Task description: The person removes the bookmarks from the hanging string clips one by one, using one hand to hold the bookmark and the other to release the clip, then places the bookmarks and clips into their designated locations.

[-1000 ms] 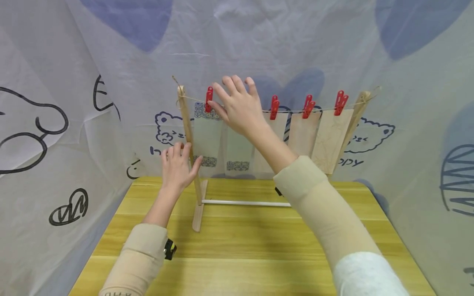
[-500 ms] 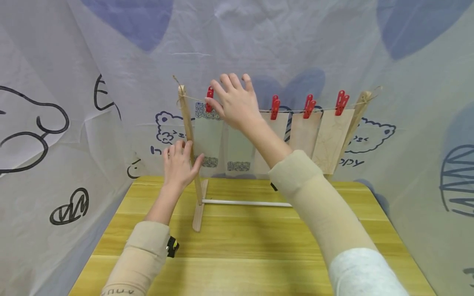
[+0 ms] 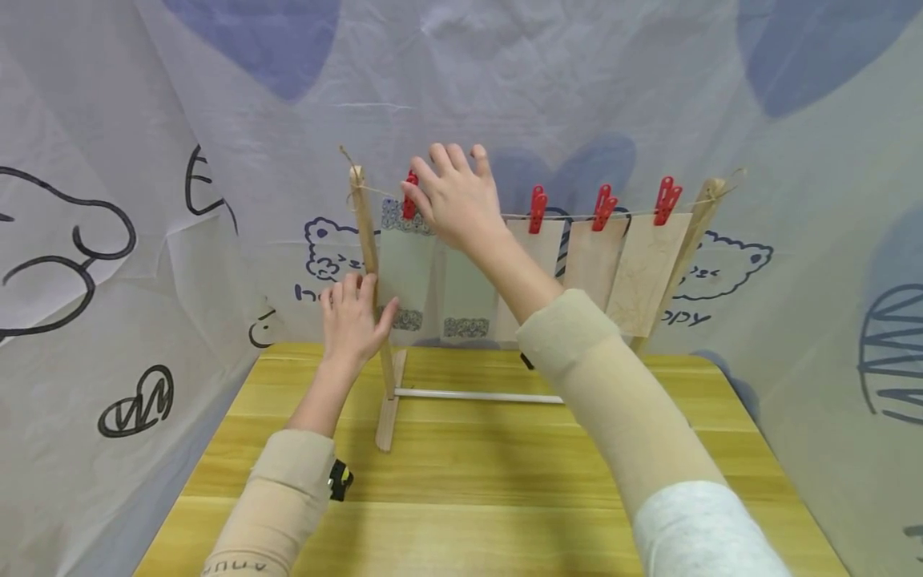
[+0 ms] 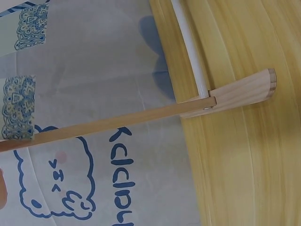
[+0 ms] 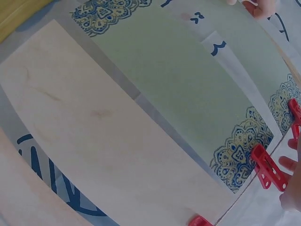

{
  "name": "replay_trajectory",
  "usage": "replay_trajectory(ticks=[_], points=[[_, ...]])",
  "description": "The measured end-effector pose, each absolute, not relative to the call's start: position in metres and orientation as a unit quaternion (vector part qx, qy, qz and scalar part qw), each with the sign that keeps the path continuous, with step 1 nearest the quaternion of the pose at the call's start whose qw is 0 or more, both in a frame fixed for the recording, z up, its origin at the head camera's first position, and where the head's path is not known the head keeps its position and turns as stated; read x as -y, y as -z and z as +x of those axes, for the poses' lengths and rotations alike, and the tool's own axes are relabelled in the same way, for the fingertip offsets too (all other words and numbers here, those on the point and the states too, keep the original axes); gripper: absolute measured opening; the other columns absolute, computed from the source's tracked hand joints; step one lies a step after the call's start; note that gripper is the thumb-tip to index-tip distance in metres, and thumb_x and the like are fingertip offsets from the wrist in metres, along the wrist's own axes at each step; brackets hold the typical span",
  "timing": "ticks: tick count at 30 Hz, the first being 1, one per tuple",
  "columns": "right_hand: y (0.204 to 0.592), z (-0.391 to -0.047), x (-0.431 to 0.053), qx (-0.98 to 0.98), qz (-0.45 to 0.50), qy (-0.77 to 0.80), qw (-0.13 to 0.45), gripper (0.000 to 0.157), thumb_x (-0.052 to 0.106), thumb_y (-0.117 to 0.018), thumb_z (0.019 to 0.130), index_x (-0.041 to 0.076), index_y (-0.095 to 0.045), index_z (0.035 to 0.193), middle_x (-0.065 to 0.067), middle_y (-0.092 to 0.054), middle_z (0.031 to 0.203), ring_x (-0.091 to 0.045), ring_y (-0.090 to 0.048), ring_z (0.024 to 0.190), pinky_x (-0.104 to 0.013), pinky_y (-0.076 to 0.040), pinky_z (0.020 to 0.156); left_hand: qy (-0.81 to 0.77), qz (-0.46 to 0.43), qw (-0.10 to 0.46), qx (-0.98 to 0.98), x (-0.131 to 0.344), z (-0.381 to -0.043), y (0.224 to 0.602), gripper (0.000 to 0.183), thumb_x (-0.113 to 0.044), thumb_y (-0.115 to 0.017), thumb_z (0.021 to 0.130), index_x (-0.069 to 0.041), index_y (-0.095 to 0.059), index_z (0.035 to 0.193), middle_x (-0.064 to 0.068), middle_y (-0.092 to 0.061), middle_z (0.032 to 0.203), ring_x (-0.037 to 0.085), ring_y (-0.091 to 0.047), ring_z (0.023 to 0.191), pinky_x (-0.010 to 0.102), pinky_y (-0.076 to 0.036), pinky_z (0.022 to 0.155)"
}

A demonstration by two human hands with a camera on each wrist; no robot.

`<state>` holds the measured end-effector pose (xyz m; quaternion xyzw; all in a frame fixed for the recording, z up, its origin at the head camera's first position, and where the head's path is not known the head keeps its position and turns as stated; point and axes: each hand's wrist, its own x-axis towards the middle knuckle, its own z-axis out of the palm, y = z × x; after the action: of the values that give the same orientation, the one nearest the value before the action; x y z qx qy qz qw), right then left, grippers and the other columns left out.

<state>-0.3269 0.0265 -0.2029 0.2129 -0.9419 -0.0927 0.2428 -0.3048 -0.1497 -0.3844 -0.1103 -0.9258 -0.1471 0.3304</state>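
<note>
Red clothespins hold several paper cards on a string between two wooden posts. My right hand [image 3: 461, 196] is raised at the string, fingers loosely bent and spread. Its thumb overlaps the leftmost clothespin [image 3: 409, 204] in the head view. In the right wrist view its fingers [image 5: 290, 183] show beside the second clothespin [image 5: 268, 167], which clips a green card [image 5: 174, 89] with patterned ends. Lower down, my left hand [image 3: 352, 324] is beside the left post [image 3: 366, 224], fingers relaxed, thumb in front of the leftmost card [image 3: 405, 268]. The left wrist view shows the post's lower part [image 4: 113, 123].
A white rod [image 3: 476, 396] runs from the left post's wooden foot [image 3: 387, 421] across the yellow wood-grain table [image 3: 461, 481]. More clothespins [image 3: 604, 208] hold pale cards [image 3: 652, 272] toward the right post [image 3: 695, 232]. A printed cloth [image 3: 216, 104] stands behind.
My right hand has shifted slightly left along the string, closer to the leftmost clothespin. My left hand has moved a little right toward the post. The cards still hang from the string.
</note>
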Motion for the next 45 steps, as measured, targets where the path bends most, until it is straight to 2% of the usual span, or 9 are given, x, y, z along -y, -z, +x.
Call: replay_trajectory(ticks=[8,17,34,45], points=[[0.204,-0.328,-0.028,0.943,0.212,0.084,0.241,0.052,0.053,-0.006,0.095,0.028,-0.028,0.136,-0.002,-0.031,0.132,-0.021,-0.024,0.124,-0.044,-0.009,0.097,0.172,-0.115,0.329,0.921,0.151,-0.305,0.388,0.045,-0.038,-0.043,0.093,0.0,-0.048,0.114,0.019,-0.041,0.117,0.035,-0.039,0.104,0.052,-0.022,0.097],[0.206,-0.33,-0.029,0.944,0.211,0.084,0.24,0.052,0.053,-0.005,0.095,0.03,-0.027,0.136,-0.002,-0.032,0.131,-0.021,-0.024,0.123,-0.044,-0.009,0.098,0.206,-0.149,0.367,0.895,0.15,-0.306,0.393,0.028,-0.024,-0.042,0.096,0.0,-0.054,0.091,0.019,-0.047,0.109,0.034,-0.041,0.095,0.052,-0.022,0.094],[0.205,-0.33,-0.029,0.941,0.213,0.081,0.25,0.049,0.051,-0.01,0.096,0.027,-0.033,0.132,-0.001,-0.034,0.13,-0.021,-0.026,0.123,-0.044,-0.01,0.098,0.242,-0.14,0.386,0.879,0.154,-0.308,0.398,0.023,-0.02,-0.042,0.097,0.0,-0.051,0.09,0.019,-0.046,0.107,0.034,-0.041,0.092,0.052,-0.022,0.094],[0.203,-0.33,-0.03,0.933,0.231,0.039,0.272,0.041,0.048,-0.021,0.098,0.025,-0.043,0.122,0.0,-0.039,0.124,-0.02,-0.031,0.12,-0.044,-0.013,0.098,0.259,-0.149,0.387,0.872,0.154,-0.308,0.399,0.021,-0.018,-0.044,0.097,0.0,-0.051,0.088,0.018,-0.046,0.106,0.033,-0.04,0.089,0.052,-0.021,0.092]])
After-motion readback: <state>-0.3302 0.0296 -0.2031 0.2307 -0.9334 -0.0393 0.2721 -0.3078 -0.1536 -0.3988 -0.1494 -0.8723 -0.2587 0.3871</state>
